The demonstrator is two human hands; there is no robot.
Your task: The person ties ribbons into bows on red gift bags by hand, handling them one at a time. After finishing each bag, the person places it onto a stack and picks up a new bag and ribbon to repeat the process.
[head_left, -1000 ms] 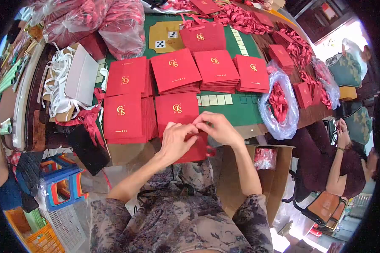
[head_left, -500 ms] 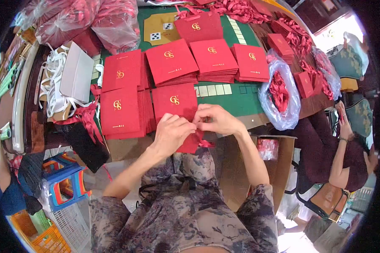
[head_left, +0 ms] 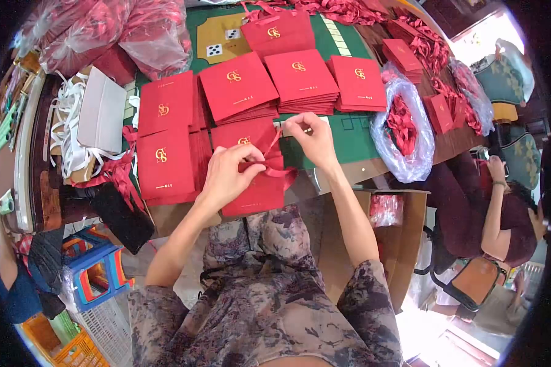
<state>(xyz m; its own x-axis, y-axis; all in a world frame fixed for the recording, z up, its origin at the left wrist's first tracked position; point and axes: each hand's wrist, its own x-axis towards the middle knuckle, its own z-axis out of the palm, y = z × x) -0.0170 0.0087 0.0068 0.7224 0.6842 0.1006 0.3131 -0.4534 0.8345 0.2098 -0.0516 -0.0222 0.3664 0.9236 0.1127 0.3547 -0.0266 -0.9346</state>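
1. Head view, change: the hands met over the near red bag point(head_left: 252, 199) half a second ago; the right hand point(head_left: 316, 142) has since drawn off to the right and far side, so a strand of red ribbon point(head_left: 273, 143) now shows between them.
2. The left hand point(head_left: 226, 175) has its thumb and forefinger nearly closed, seemingly on the ribbon, over the bag's far part. The exact grip is partly hidden.
3. The right hand's thumb and forefinger are pinched narrow, apparently on the strand's far end, the others loosely curled.
4. The bag lies at the bench's point(head_left: 355, 157) near edge; a ribbon loop point(head_left: 290, 178) hangs at its right.
5. A bag stack point(head_left: 165, 164) sits left of it, more stacks point(head_left: 237, 85) beyond, and a clear plastic sack point(head_left: 423, 164) of ribbon right.
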